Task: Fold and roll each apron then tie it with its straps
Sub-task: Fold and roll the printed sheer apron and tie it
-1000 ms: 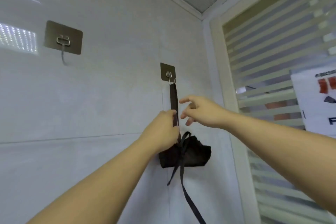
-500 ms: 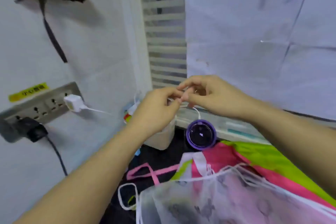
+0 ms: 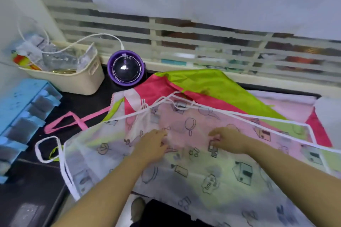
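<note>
Translucent apron (image 3: pixel 184 171): thin white film, line-drawn prints, white tape edging; lay spread on dark counter (image 3: pixel 79 101), over pink-and-green apron (image 3: pixel 212 83).
Left grip (image 3: pixel 151 145): fingers straight, resting on the film.
Right grip (image 3: pixel 228 140): fingers curled onto same fabric; pinch could not be determined.
Cream basket (image 3: pixel 79 81): rectangular plastic; held clear packets (image 3: pixel 59 57), white cable (image 3: pixel 99 36).

Bright, even indoor light with soft shadows; slight motion blur throughout, and wide-angle bending at the edges.
</note>
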{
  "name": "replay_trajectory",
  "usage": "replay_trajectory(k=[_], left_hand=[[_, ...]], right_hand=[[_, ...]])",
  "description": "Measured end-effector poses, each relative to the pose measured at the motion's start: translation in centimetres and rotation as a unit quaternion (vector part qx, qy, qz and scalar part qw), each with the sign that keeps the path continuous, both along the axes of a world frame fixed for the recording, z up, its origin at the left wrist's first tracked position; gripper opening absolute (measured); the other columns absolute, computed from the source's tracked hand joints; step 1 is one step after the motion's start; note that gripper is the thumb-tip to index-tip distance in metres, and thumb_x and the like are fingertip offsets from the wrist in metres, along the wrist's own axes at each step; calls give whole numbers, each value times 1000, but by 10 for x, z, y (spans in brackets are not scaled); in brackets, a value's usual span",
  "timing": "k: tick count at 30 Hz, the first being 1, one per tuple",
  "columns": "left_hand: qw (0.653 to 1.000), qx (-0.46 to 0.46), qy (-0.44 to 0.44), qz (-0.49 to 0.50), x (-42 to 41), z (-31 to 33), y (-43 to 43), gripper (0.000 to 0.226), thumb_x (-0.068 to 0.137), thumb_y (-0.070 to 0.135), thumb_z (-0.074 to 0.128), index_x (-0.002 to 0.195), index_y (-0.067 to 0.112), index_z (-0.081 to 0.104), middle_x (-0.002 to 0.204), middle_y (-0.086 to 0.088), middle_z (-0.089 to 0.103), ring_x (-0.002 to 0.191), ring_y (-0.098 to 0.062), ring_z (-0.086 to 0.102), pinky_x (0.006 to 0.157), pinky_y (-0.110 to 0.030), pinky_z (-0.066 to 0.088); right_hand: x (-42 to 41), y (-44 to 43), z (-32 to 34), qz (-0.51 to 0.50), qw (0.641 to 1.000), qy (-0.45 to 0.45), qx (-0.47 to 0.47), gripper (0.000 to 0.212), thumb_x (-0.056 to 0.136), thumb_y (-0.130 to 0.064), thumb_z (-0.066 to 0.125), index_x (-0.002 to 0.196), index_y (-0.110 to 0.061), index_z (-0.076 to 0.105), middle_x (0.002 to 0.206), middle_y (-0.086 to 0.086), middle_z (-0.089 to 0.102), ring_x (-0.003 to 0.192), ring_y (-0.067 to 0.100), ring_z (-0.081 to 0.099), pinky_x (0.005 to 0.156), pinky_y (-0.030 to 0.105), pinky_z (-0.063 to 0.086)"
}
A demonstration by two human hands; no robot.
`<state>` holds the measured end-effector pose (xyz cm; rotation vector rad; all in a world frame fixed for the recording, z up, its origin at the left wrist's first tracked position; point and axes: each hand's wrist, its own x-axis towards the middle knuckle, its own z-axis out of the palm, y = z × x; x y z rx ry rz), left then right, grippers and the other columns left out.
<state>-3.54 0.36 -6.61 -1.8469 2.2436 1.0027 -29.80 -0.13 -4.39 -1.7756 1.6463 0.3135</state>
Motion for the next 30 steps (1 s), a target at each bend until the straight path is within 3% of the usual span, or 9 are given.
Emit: replay_trajectory(k=[4,6,9,13,16,19,24,28,30], left_hand=[[990,14,-119,-79,-11,-16,11,75,93,48,48,153,25,10,161,0,-5,147,-27,5,116,-51,17],[985,9,-145,-90,-13,-19,12,80,94,49,48,153,27,0,160,1,-13,148,-26,-3,116,-54,14],[984,7,-154,-92,-14,-23,11,80,94,49,47,153,28,-3,160,2,-16,148,-25,-6,116,-55,13],[985,7,-153,-84,-14,-24,11,80,94,48,49,153,29,-2,160,3,-16,148,-24,-6,116,-55,12],[984,-1,-156,-82,-15,-25,11,79,94,48,49,153,28,-1,160,2,-15,148,-25,-6,116,-56,13],[986,-8,-147,-73,-15,-27,13,79,94,46,49,153,28,0,160,2,-15,148,-26,-5,116,-55,12],[988,-65,-134,-47,-14,-19,21,77,94,51,46,152,30,0,159,-3,-15,148,-26,1,116,-51,13],[977,-177,-120,-18,-15,10,26,75,95,52,42,152,31,-2,160,-3,-12,147,-26,8,116,-52,8],[970,-218,-106,3,-13,33,24,76,95,51,43,152,32,-3,160,-1,-12,147,-23,8,116,-53,4]], right_hand=[[-21,-14,-29,-24,996,25,-79,56,87,-24,64,138,-12,44,146,11,38,133,26,36,109,33,31],[-25,-27,-36,-35,993,46,-104,63,85,-23,64,142,-13,38,149,12,32,135,29,31,108,39,33],[-26,-43,-44,-60,988,77,-122,77,85,-38,64,148,-16,26,156,10,20,141,30,22,113,45,25],[-29,-52,-46,-113,974,65,-186,80,81,-54,64,144,-15,35,141,14,40,130,33,35,106,43,32],[-27,-54,-43,-96,975,44,-195,49,87,-39,63,127,-12,52,121,13,55,113,31,51,86,37,42],[-18,-48,-33,-60,985,24,-157,24,93,-25,53,109,-7,59,104,14,62,98,29,58,70,32,40],[-13,-32,37,-107,979,-107,-136,21,91,-18,55,76,-3,52,77,10,51,70,19,45,61,31,31],[-10,-13,123,-169,950,-171,-199,24,88,-18,55,68,-8,48,67,6,42,64,19,39,58,31,27],[-6,2,165,-179,933,-187,-251,25,88,-19,55,71,-1,50,70,9,42,66,18,40,61,31,27]])
